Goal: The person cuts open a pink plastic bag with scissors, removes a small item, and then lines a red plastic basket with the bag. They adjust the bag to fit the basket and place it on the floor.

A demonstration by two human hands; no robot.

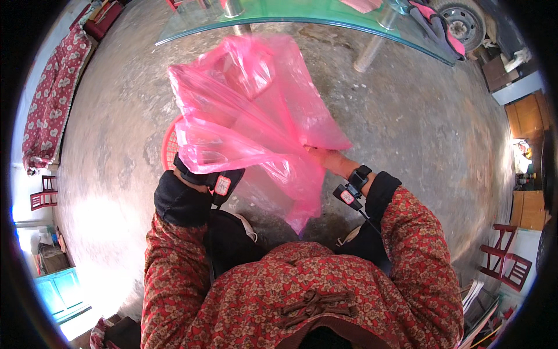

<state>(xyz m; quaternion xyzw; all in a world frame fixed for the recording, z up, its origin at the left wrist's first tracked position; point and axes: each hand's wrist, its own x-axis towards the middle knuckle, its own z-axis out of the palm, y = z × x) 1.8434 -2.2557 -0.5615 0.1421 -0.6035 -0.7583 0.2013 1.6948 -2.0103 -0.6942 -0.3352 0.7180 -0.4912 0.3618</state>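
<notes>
A large, thin pink plastic bag (250, 128) is spread out in front of me, crumpled and see-through, its lower corner hanging toward my lap. My right hand (326, 159) pinches the bag at its right side, the fingertips partly covered by the film. On the other side, my left hand (199, 186) reaches in under or into the bag; only the wrist area shows, and plastic hides its fingers. Behind the bag's left edge, part of a red plastic basket (170, 145) with a lattice wall shows on the floor.
A glass-topped table (302, 13) with metal legs stands ahead, a pink and grey item (437, 26) at its right end. Wooden chairs (504, 259) are at the far right, and a red patterned cover (52, 96) lies at the left. Bare concrete floor (418, 128) surrounds me.
</notes>
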